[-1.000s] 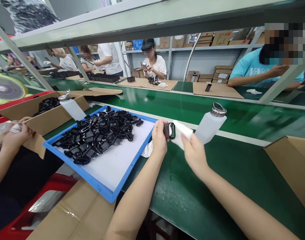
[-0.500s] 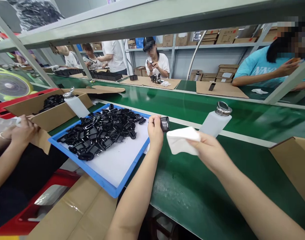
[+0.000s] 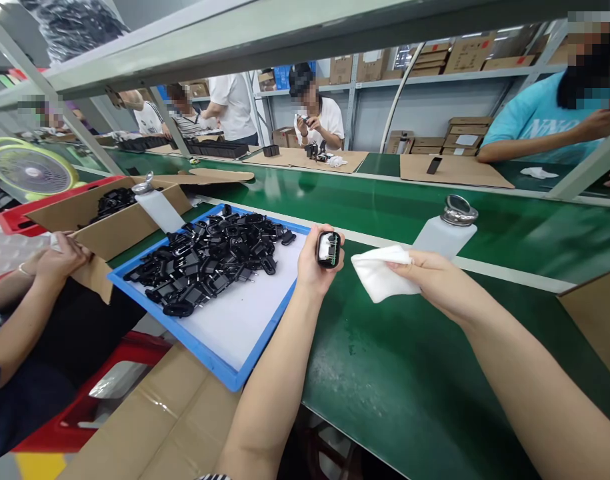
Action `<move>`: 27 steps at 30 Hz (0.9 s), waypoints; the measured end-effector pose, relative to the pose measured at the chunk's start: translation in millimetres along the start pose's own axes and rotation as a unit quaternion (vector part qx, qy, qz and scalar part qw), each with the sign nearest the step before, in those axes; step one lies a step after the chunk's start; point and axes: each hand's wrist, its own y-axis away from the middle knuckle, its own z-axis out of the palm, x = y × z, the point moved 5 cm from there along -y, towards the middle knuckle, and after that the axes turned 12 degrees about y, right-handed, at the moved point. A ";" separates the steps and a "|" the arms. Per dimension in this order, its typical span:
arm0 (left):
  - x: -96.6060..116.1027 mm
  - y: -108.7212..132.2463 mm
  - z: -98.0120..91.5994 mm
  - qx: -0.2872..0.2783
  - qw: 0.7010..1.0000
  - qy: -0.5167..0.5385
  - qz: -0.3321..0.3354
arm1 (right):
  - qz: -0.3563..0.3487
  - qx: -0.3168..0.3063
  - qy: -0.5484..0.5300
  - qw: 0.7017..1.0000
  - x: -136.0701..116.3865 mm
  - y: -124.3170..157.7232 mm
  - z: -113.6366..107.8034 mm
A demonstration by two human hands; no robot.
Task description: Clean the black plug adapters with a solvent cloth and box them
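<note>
A green conveyor bench (image 3: 399, 393) carries a blue plastic tray (image 3: 172, 337) of black plug adapters (image 3: 199, 263); beside it, the left hand (image 3: 312, 267), palm up, fingers curled, firmly grips one black adapter (image 3: 329, 249) above the bench; the right hand (image 3: 435, 280), palm down, pinches a white cloth (image 3: 382, 273); adapter markings are unreadable.

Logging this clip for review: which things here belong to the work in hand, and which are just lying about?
Part of the work:
left hand holding a black plug adapter
right hand holding a white cloth
blue tray of black adapters
probably the metal-topped white bottle

Just around:
yellow-green fan
co-worker's hand
</note>
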 end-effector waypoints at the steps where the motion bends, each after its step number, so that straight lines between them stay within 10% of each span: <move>1: -1.1 0.5 -0.3 0.003 1.000 0.001 0.003 | 0.010 -0.027 0.026 0.999 3.9 -2.0 2.8; 7: -27.2 46.7 -9.0 -0.056 0.989 0.035 -0.130 | 0.057 -0.186 0.255 0.947 48.0 -17.8 19.5; 12: -36.4 110.4 -42.4 -0.050 0.984 0.003 -0.172 | -0.029 0.046 0.522 0.851 28.8 -30.6 32.8; 16: -25.6 134.8 -69.8 0.078 0.983 -0.071 -0.151 | -0.168 -0.034 0.507 0.845 -10.7 -55.4 101.2; 20: -8.8 141.4 -81.7 0.183 0.969 -0.116 -0.117 | -0.137 -0.050 0.493 0.858 -24.3 -97.9 154.9; 27: 4.0 141.7 -85.3 0.177 0.953 -0.232 -0.080 | -0.147 -0.029 0.472 0.869 -17.1 -118.5 176.4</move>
